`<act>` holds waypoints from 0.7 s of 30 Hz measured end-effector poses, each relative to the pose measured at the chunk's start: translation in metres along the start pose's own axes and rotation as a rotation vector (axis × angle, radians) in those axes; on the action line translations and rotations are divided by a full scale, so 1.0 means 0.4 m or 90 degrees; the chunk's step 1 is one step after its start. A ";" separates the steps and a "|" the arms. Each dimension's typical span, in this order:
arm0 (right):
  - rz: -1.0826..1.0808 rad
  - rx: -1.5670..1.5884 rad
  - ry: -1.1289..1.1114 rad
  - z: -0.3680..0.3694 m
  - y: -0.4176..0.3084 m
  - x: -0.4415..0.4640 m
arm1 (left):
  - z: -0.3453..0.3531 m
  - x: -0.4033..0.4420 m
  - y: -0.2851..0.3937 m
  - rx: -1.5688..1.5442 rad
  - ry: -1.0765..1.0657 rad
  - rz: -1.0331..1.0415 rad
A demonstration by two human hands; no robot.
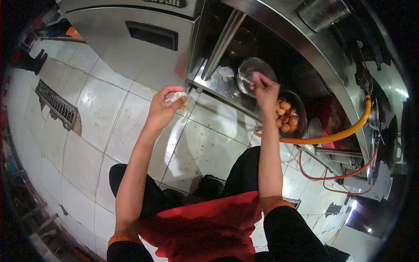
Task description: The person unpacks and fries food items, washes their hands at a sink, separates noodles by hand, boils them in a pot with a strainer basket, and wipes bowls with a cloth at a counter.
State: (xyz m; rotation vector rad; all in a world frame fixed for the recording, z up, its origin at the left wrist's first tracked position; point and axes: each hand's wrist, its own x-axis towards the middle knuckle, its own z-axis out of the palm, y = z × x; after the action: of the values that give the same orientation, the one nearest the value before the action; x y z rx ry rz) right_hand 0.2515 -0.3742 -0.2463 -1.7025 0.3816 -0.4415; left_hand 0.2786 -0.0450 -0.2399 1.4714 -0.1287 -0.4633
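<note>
My left hand (168,107) is closed around a small whitish crumpled thing (178,99), held above the tiled floor beside the steel cabinet. My right hand (265,91) has its fingers pinched together over the near edge of a round metal bowl (251,67); whatever they hold, if anything, is too small and blurred to name. Just right of that wrist, several brown eggs (286,117) lie in a dark round bowl (300,105). Both bowls stand on a low steel shelf (222,91). A crumpled clear plastic piece (226,72) lies left of the metal bowl.
A steel cabinet (131,48) stands at the upper left. An orange hose (345,134) curves across the right side, with a thinner red hose (336,177) below it. A steel pot (323,13) is at the top right. A floor drain grate (56,104) lies at the left.
</note>
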 end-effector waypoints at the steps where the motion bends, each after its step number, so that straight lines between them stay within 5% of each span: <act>1: 0.006 -0.101 0.037 -0.044 0.042 0.021 | 0.001 -0.002 0.002 -0.002 0.001 -0.003; 8: -0.076 -0.640 0.192 -0.136 0.183 0.052 | 0.006 0.003 0.019 -0.023 -0.025 0.006; 12: -0.186 -0.435 0.112 0.003 0.021 0.003 | 0.008 0.020 0.009 -0.043 -0.024 0.029; 16: -0.114 -0.132 -0.298 0.192 -0.106 -0.124 | 0.004 0.039 -0.029 -0.068 -0.033 0.055; 21: -0.101 -0.042 -0.355 0.290 -0.107 -0.198 | 0.020 0.019 -0.003 -0.115 -0.027 0.075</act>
State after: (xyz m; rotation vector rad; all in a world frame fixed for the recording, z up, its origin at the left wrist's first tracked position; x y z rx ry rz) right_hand 0.2396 -0.2288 -0.2281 -1.8434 -0.1482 -0.0545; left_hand 0.2824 -0.0553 -0.2418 1.2709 -0.2001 -0.4000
